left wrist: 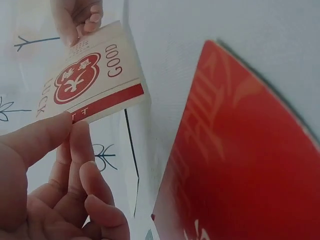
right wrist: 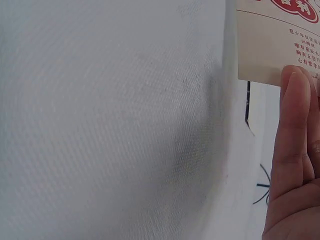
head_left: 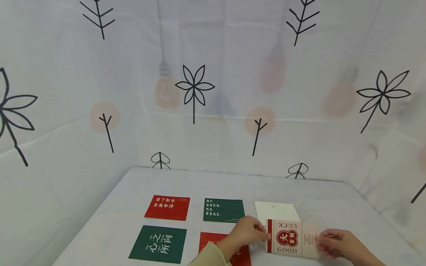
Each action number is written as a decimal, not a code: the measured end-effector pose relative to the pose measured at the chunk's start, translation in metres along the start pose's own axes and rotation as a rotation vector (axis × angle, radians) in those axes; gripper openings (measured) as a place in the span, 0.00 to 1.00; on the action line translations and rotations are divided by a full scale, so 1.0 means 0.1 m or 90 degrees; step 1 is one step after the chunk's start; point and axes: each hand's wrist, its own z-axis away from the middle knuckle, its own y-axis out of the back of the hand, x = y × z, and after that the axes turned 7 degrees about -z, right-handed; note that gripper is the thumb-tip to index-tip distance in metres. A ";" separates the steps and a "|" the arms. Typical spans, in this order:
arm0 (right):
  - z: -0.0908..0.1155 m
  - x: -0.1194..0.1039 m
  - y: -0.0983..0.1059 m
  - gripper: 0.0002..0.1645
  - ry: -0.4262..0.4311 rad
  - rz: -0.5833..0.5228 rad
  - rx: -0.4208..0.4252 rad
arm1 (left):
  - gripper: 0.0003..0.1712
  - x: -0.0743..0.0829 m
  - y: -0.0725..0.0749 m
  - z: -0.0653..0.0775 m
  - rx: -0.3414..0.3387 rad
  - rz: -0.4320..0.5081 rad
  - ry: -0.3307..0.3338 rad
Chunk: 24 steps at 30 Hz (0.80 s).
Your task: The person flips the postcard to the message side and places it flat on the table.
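Observation:
A cream card (head_left: 293,239) with a red band and the words "GOOD LUCK" is held up over the right front of the table. My left hand (head_left: 247,235) pinches its red-banded edge between thumb and forefinger, as the left wrist view also shows. At the opposite edge, my right hand (head_left: 339,244) grips the card by its small printed text; the right wrist view shows those fingers (right wrist: 296,105) against the card. Behind it lies a white card (head_left: 277,211), partly covered. Under my left forearm is a red card (head_left: 244,255), partly hidden by the sleeve.
On the white table (head_left: 110,236) lie a red card (head_left: 168,208) and a green card (head_left: 223,210) in the back row. A larger green card (head_left: 159,244) lies at the front left. A patterned white curtain (head_left: 219,147) hangs behind and around the table.

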 end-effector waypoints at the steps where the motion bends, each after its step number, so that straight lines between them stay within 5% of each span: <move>1: 0.00 0.00 0.01 0.21 0.002 -0.014 -0.010 | 0.09 0.00 0.00 0.00 -0.001 0.003 0.004; 13: 0.01 0.03 0.16 0.17 0.061 -0.216 -0.192 | 0.07 -0.05 0.06 -0.01 -0.029 0.053 0.012; 24: 0.01 0.08 0.16 0.14 0.053 -0.213 -0.196 | 0.05 -0.11 0.05 -0.03 -0.034 0.084 -0.010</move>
